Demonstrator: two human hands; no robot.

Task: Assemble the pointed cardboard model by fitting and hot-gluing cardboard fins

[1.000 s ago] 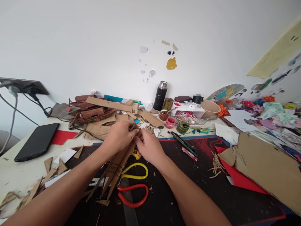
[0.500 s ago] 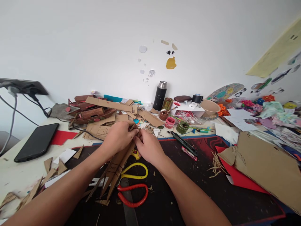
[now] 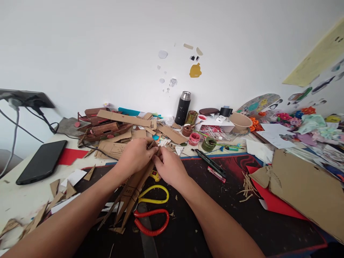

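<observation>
Both hands meet over the dark mat at the far end of a long folded cardboard piece (image 3: 131, 191), shaped like a narrow boat hull with pointed near ends. My left hand (image 3: 137, 154) is closed on its far end, thumb and fingers pinching the edge. Close beside it, my right hand (image 3: 172, 165) pinches the same end; its fingertips are partly hidden. Just below my right hand lie scissors with one yellow and one red handle (image 3: 152, 216), and a metal ruler-like strip (image 3: 148, 245) passes under them. A small yellow tool (image 3: 154, 175) shows under the cardboard's right edge.
Brown model boats (image 3: 107, 130) and cardboard strips lie at the back left, near a phone (image 3: 43, 161). Paint jars (image 3: 194, 139) and a black flask (image 3: 183, 108) stand behind my hands. A green-black cutter (image 3: 209, 161) and a large cardboard sheet (image 3: 306, 193) lie to the right.
The camera view has shifted very slightly. Both hands keep their pinch on the cardboard's far end, with hardly any visible movement.
</observation>
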